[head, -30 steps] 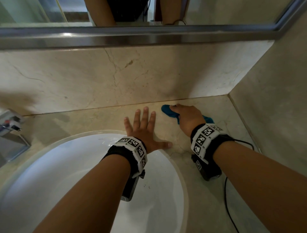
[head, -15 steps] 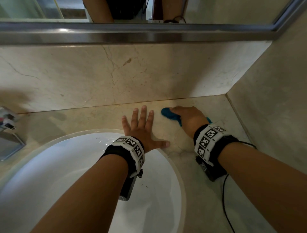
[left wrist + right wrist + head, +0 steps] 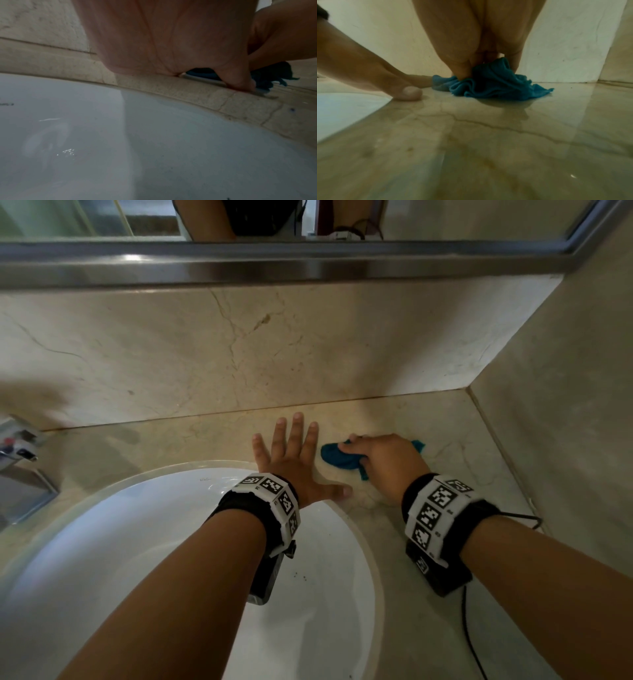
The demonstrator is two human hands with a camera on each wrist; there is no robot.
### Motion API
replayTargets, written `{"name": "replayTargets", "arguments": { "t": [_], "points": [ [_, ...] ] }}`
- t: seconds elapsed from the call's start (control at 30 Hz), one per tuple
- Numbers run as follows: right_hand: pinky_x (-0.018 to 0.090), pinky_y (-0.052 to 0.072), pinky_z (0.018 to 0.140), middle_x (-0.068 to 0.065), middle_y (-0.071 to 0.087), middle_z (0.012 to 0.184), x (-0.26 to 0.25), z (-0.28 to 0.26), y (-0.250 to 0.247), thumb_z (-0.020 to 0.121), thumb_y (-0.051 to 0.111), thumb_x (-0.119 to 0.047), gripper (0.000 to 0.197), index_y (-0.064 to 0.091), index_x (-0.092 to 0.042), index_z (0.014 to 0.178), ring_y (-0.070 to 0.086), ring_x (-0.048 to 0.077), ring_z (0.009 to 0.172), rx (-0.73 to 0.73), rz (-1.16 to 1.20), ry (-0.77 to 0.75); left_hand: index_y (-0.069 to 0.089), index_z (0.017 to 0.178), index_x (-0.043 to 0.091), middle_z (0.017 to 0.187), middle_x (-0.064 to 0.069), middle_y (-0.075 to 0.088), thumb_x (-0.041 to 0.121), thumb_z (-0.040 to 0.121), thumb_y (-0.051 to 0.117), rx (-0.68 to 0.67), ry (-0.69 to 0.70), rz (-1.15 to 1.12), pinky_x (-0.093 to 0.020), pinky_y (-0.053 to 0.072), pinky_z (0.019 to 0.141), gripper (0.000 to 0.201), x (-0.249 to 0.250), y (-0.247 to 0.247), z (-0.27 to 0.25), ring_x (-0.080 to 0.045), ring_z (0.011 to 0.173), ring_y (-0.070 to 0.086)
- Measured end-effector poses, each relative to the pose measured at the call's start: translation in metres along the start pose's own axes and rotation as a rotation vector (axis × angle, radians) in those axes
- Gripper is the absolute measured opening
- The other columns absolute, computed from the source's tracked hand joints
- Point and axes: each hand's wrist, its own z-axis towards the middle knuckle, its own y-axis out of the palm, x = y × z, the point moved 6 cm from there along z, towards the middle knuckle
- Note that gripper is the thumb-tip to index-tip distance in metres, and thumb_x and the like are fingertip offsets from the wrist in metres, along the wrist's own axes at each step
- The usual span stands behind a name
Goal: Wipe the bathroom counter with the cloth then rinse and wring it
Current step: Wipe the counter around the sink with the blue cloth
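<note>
Mirror (image 3: 445, 217) above marble backsplash (image 3: 239, 347)

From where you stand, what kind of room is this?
Most likely a bathroom: a white sink basin is sunk into a marble counter, a metal faucet stands at its left edge, and a framed mirror runs along the wall above.

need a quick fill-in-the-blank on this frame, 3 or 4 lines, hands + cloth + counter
1. The blue cloth is gripped by the ____ hand.
2. The left hand lies flat with fingers spread on the ____, next to the sink.
3. The cloth's colour is ____.
4. The cloth lies to the ____ of the left hand, seen from the person's side.

Missing words: right; counter; blue; right
</note>
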Motion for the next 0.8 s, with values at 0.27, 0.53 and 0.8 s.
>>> {"name": "replayTargets", "arguments": {
  "t": [0.27,0.53,0.8],
  "points": [
    [0.036,0.038,0.103,0.011,0.043,0.142,0.01,0.033,-0.021,0.095,0.044,-0.01,0.058,0.022,-0.022,0.148,0.047,0.03,0.123,-0.133,-0.237,0.263,-0.029,0.142,0.029,0.146,0.002,-0.041,0.088,0.063,0.04,0.008,0.011,-0.016,-0.06,-0.019,0.108,0.12,0.0,0.001,0.0,-0.024,0.135,-0.037],
    [0.036,0.039,0.1,0.007,0.048,0.14,-0.008,-0.005,-0.001,0.096,0.045,-0.018,0.045,0.04,-0.024,0.141,0.045,0.032,0.116,0.039,-0.215,0.033,-0.03,0.141,0.028,0.146,0.0,-0.042,0.09,0.056,0.045,-0.022,0.029,-0.003,-0.061,-0.016,0.108,0.13,-0.001,-0.002,-0.003,-0.026,0.135,-0.037],
    [0.03,0.04,0.082,0.015,0.056,0.123,0.024,0.004,-0.012,0.094,0.039,-0.015,0.045,0.044,-0.026,0.137,0.054,0.034,0.107,0.136,-0.248,0.294,-0.03,0.142,0.027,0.146,0.0,-0.042,0.091,0.049,0.05,-0.024,0.045,0.002,-0.063,-0.014,0.108,0.138,-0.001,-0.002,-0.005,-0.026,0.135,-0.037]
  ]
}}
